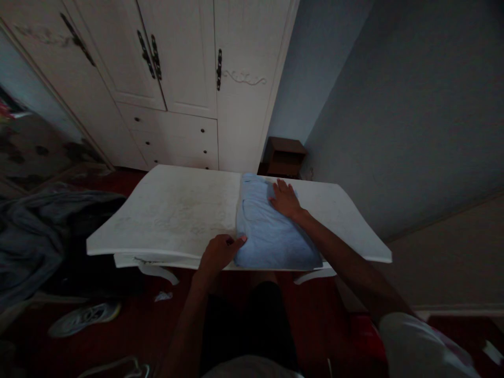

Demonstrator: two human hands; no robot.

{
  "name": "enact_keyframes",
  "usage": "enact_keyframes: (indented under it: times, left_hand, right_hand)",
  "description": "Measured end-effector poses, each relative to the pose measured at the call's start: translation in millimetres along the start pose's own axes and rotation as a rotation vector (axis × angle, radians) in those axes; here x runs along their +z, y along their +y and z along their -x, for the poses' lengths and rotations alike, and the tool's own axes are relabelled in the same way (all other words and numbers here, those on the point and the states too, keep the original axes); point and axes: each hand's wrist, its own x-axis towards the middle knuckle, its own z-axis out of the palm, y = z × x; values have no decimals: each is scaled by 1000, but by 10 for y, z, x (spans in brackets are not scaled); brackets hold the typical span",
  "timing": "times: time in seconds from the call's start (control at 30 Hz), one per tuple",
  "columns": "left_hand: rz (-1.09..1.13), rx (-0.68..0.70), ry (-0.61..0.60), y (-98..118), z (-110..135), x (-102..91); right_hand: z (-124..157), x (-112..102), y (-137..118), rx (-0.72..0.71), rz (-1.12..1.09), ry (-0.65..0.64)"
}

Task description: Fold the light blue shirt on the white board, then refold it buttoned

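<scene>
A light blue garment (pixel 271 231) lies folded into a wide rectangle on the white table (pixel 185 205), reaching from the back edge to the front edge. Its exact kind does not show. My right hand (pixel 285 199) rests flat on its upper right part, fingers stretched out. At the garment's near left edge is my left hand (pixel 220 252), with its fingers curled and its thumb on the cloth; the fingertips are partly hidden. Small wrinkles run across the fabric.
Behind the table stands a white wardrobe (pixel 181 58) with dark handles. A brown box-like cabinet (pixel 285 152) sits by the wall. Dark grey cloth (pixel 31 231) is heaped at the left. A shoe (pixel 84 319) lies on the red floor (pixel 157 336).
</scene>
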Motion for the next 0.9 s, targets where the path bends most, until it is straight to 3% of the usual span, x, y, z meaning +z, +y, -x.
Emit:
enact_keyframes:
  times: [0.17, 0.37, 0.57, 0.67, 0.8, 0.9]
  left_hand:
    - [65, 2, -47, -90, 197, 20]
    - [173, 4, -149, -206, 374, 157]
    - [293, 17, -44, -249, 576, 307]
    - [287, 18, 71, -240, 617, 383]
    - [129, 33, 282, -200, 581, 461]
    - [-36, 78, 349, -226, 540, 521]
  right_hand:
    - [-314, 53, -499, -148, -179, 16]
    - [-818, 270, -713, 106, -258, -72]
    - [-898, 413, -675, 159, -289, -47]
    - [-855, 445, -659, 154, -310, -8]
    - [-831, 481, -651, 148, -360, 45]
    - [-840, 516, -625, 136, -427, 83]
